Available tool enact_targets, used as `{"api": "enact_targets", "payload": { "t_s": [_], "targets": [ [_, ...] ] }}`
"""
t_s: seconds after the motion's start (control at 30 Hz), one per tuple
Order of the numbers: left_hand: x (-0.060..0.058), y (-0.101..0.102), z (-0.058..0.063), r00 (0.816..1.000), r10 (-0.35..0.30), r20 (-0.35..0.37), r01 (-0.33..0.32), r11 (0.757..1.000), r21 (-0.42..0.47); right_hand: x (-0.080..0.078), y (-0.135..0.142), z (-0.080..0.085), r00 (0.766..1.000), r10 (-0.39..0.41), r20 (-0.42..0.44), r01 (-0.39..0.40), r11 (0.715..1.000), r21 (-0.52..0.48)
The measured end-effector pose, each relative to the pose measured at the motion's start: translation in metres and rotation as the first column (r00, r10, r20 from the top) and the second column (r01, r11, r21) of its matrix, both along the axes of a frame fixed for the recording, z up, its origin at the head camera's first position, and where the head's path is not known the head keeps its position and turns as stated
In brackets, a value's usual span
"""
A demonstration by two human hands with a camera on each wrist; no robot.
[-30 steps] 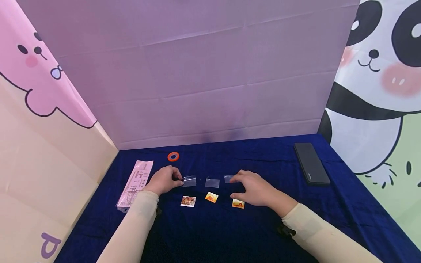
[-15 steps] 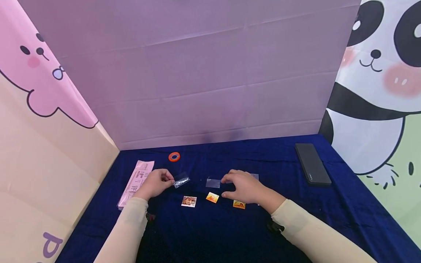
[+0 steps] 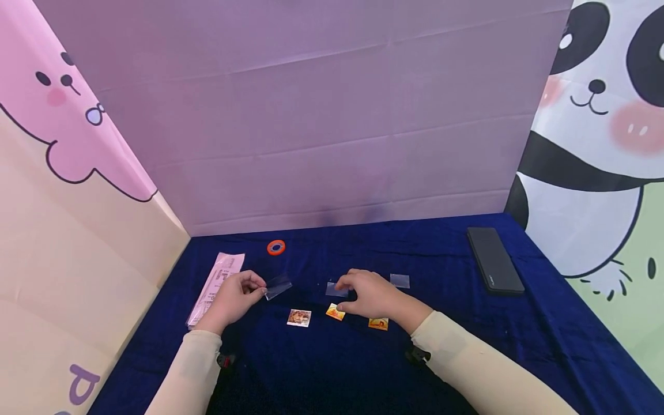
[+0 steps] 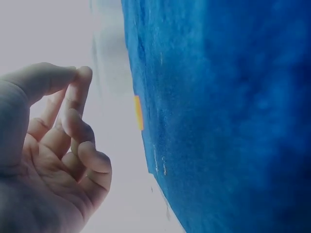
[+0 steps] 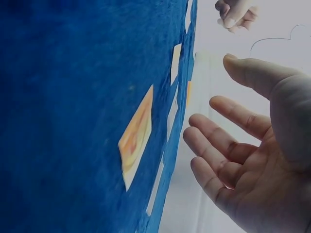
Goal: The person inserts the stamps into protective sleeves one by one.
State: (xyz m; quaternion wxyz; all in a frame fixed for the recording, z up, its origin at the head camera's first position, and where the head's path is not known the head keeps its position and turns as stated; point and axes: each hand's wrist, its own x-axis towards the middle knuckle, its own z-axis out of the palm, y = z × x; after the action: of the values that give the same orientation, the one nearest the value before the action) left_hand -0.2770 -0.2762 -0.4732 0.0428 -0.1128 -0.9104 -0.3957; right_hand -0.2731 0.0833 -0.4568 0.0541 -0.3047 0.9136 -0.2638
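My left hand (image 3: 235,297) pinches the edge of a small clear plastic bag (image 3: 279,287) between thumb and index finger. In the left wrist view those fingertips (image 4: 83,74) meet, the other fingers loosely bent. My right hand (image 3: 370,292) hovers with fingers spread and nothing between them. It overlaps part of a second clear bag (image 3: 334,290) and a small orange picture card (image 3: 334,312). Another clear bag (image 3: 400,280) lies behind the right hand. A brown picture card (image 3: 299,317) and a yellow-orange card (image 3: 378,324) lie nearer the person.
A pink printed packet (image 3: 220,282) lies at the left, partly behind the left hand. An orange tape roll (image 3: 276,247) sits near the back edge. At the right is a black slab-shaped device (image 3: 495,259). Fabric walls (image 3: 332,132) stand behind the blue cloth (image 3: 321,369).
The left hand has drawn its bag to the left and tilted it. The right hand has moved left, away from the rightmost bag, to the middle one.
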Motion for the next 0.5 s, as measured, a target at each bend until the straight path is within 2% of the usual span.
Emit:
{"api": "enact_targets", "payload": {
  "t_s": [0.27, 0.5],
  "targets": [
    [0.024, -0.003, 0.001, 1.000, 0.016, -0.011, -0.014, 0.993, 0.120, -0.003, -0.014, -0.002, 1.000, 0.017, 0.022, -0.017, 1.000, -0.012],
    [0.033, -0.009, 0.000, 0.999, 0.039, -0.027, -0.033, 0.981, 0.192, -0.006, -0.028, -0.004, 0.997, 0.046, 0.056, -0.045, 0.999, -0.020]
  ]
}}
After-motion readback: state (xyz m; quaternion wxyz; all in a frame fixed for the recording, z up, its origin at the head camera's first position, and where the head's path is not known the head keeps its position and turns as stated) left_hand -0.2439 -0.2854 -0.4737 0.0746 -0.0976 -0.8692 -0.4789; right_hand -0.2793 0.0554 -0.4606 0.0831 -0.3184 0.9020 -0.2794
